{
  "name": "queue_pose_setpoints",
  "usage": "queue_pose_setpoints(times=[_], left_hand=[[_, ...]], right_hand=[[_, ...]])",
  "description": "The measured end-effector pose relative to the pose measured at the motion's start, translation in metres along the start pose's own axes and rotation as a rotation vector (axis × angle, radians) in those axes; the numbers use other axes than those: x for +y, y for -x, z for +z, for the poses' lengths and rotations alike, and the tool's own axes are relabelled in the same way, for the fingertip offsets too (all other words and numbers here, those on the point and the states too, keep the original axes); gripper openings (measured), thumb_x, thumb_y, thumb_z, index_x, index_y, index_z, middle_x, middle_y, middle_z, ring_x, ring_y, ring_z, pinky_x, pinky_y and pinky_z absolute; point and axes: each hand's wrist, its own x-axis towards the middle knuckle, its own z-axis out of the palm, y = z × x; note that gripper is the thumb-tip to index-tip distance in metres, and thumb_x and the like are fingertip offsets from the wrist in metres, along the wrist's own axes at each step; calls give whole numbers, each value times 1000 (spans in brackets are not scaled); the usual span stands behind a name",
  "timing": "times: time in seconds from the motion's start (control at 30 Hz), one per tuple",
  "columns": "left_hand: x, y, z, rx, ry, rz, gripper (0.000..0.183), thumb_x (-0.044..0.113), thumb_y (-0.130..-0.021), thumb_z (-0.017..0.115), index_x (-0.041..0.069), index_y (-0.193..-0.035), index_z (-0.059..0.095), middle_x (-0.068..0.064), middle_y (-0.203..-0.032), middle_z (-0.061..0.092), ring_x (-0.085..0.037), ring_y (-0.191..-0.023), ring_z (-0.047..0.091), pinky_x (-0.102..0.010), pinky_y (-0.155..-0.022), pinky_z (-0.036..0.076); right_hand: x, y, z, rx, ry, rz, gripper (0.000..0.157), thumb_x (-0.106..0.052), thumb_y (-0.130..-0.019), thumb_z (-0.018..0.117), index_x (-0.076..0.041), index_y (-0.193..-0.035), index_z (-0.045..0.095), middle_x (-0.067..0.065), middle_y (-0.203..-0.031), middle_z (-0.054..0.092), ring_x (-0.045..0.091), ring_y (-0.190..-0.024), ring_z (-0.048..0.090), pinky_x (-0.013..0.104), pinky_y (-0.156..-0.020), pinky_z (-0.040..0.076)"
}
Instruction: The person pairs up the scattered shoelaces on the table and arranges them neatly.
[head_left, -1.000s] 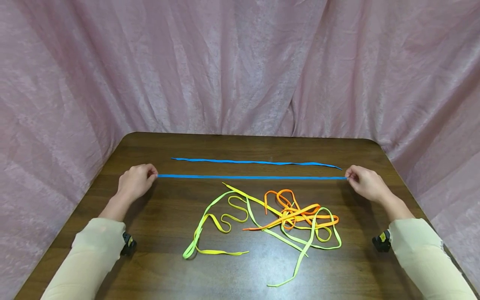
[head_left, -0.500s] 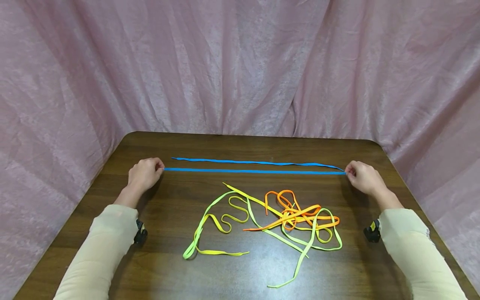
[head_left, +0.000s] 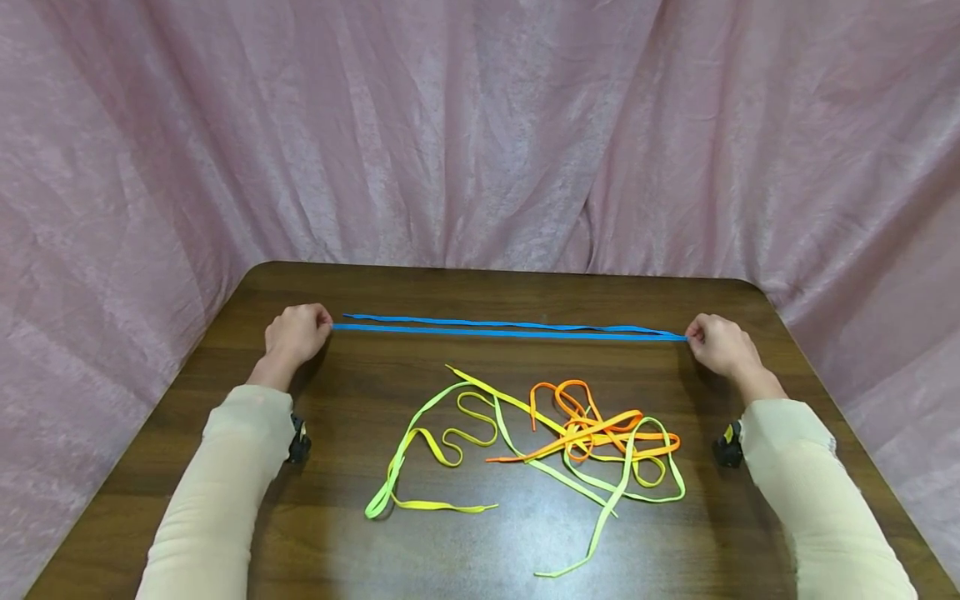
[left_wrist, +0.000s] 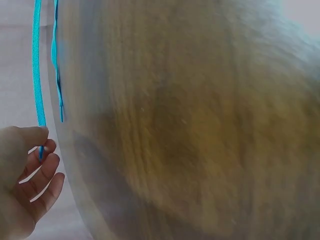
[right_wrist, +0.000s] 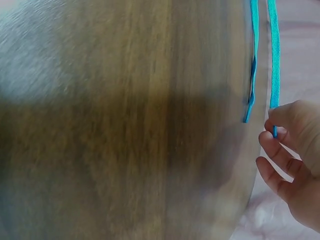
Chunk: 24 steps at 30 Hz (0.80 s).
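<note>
A blue shoelace (head_left: 480,332) is stretched straight between the two hands. My left hand (head_left: 297,333) pinches one end between thumb and forefinger; in the left wrist view the lace's tip pokes out below the thumb of that hand (left_wrist: 30,175). At the other end my right hand (head_left: 722,343) pinches the lace the same way, its tip showing under the fingers in the right wrist view. A second blue shoelace (head_left: 480,322) lies almost straight on the table, just beyond the held one. Both wrist views show the held lace raised above the tabletop.
Nearer on the brown wooden table (head_left: 337,550) lies a loose tangle: an orange shoelace (head_left: 570,387), a yellow shoelace (head_left: 442,504) and a light green shoelace (head_left: 600,533). A pink curtain (head_left: 450,133) hangs behind the table and at both sides.
Both hands have moved away from me with the stretched blue shoelace, bringing it close to the second blue one in the head view. The left hand has also shifted right. The tangled laces stay put.
</note>
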Motion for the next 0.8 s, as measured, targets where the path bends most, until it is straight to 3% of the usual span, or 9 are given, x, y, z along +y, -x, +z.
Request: queue_pose_setpoints(times=[0.33,0.8], left_hand=[[8,-13,5,-6,15,-31,14,19,-88,53,12,-90,64,-13,-91,65,-39,-79,60,-49,-60,45],[12,-20,10,-36,17,-74,15,19,-90,50,10,-91,62,-12,-87,63,-32,-70,58,-41,-55,43]], right_hand=[[1,-7,0,4,5,63,7,-7,-80,53,-5,-86,56,12,-80,57,29,-72,55,47,-62,41],[-2,-13,4,-35,11,135,8,-11,-81,51,-6,-86,55,11,-81,57,33,-75,55,46,-60,41]])
